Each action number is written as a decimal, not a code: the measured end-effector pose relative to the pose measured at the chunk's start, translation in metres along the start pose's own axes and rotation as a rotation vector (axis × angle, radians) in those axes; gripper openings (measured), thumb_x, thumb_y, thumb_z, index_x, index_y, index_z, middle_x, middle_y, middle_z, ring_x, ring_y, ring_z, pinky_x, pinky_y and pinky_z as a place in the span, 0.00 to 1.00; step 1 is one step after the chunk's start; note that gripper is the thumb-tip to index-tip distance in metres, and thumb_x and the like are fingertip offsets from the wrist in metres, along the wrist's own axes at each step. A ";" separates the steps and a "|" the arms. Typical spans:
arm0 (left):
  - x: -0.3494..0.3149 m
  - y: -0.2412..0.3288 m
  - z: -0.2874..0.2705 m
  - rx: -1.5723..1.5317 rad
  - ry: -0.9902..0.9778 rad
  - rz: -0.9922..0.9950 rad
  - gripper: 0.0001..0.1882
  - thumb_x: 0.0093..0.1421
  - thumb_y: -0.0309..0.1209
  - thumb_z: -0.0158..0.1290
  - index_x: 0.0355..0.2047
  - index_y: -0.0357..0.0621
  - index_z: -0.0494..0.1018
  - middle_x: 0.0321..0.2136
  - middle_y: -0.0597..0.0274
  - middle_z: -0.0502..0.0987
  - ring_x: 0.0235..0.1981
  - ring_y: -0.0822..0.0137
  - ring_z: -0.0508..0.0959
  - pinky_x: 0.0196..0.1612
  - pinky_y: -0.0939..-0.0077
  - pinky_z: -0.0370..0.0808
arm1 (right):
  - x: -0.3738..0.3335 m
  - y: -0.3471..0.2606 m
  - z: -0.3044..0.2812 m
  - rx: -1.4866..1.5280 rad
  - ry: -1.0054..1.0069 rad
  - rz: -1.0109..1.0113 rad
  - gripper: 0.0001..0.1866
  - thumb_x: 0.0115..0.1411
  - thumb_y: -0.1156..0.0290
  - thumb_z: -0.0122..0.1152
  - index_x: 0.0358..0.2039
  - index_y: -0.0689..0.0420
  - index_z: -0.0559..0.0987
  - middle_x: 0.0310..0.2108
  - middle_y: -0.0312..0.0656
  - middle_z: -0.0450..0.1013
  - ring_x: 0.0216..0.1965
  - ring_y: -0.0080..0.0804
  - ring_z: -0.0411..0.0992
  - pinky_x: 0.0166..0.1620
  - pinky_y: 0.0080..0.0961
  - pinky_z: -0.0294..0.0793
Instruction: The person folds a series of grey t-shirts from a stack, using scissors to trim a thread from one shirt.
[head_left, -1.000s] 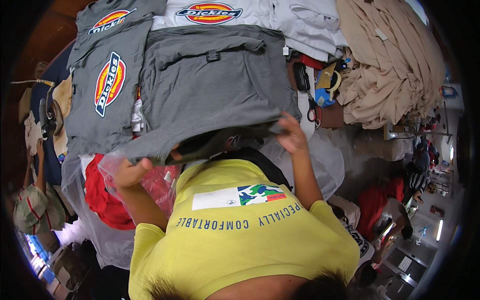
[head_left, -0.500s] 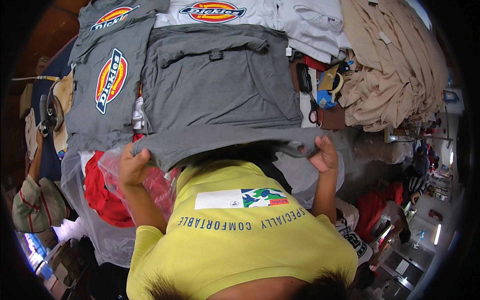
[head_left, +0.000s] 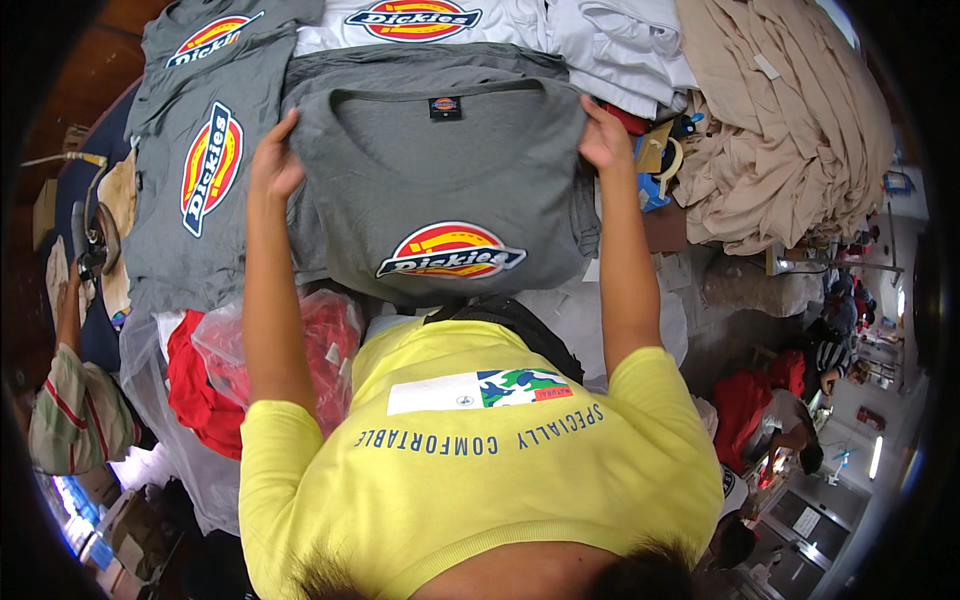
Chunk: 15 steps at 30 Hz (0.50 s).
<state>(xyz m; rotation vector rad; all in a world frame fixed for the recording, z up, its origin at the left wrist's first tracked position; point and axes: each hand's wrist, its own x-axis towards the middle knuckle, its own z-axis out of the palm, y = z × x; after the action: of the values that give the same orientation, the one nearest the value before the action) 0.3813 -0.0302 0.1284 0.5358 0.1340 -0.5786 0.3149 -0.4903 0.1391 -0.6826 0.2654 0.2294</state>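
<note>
A grey T-shirt [head_left: 440, 195] with a rounded neckline, a small black neck label and a red, yellow and blue chest print lies front up before me. At its left shoulder edge my left hand [head_left: 276, 162] grips the cloth, thumb on the near side. My right hand [head_left: 605, 138] pinches the opposite shoulder edge. Both arms reach away from my body, and the fingers are partly hidden by the shirt. Beneath and behind it, more grey fabric [head_left: 400, 62] shows.
Printed grey shirts [head_left: 165, 170] lie at the left, with white shirts [head_left: 620, 50] at the back. A large beige cloth pile [head_left: 780, 150] stands right, beside a tape roll [head_left: 668, 160]. Red cloth [head_left: 200, 390] in clear plastic lies near left. At far left, another person's arm [head_left: 68, 320] shows.
Both hands have moved away from my body, carrying the shirt's edge to the far side. The printed front and neck label now face up, covering the plain grey cloth.
</note>
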 end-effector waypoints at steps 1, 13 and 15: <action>0.023 -0.002 -0.014 0.066 0.087 -0.006 0.13 0.57 0.31 0.47 0.39 0.33 0.68 0.39 0.53 0.74 0.40 0.62 0.74 0.47 0.70 0.69 | 0.018 0.004 -0.008 0.008 0.010 -0.018 0.16 0.55 0.69 0.54 0.42 0.62 0.69 0.43 0.45 0.70 0.45 0.35 0.68 0.51 0.31 0.63; 0.067 0.003 -0.023 0.169 -0.110 -0.105 0.25 0.59 0.44 0.44 0.45 0.31 0.65 0.43 0.51 0.71 0.45 0.62 0.72 0.50 0.71 0.68 | 0.074 0.006 -0.021 -0.039 0.016 0.104 0.22 0.58 0.57 0.49 0.46 0.61 0.67 0.46 0.45 0.68 0.48 0.35 0.66 0.53 0.34 0.62; 0.085 -0.009 -0.025 0.214 -0.045 -0.074 0.26 0.59 0.44 0.44 0.45 0.31 0.65 0.43 0.50 0.71 0.45 0.61 0.72 0.49 0.71 0.68 | 0.089 0.009 -0.028 0.007 0.123 0.002 0.22 0.58 0.59 0.49 0.47 0.62 0.67 0.46 0.46 0.68 0.49 0.36 0.66 0.54 0.34 0.61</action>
<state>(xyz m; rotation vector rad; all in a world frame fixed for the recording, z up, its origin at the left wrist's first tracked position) 0.4478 -0.0649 0.0804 0.7274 0.0498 -0.6813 0.3915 -0.4912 0.0849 -0.6908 0.3839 0.1883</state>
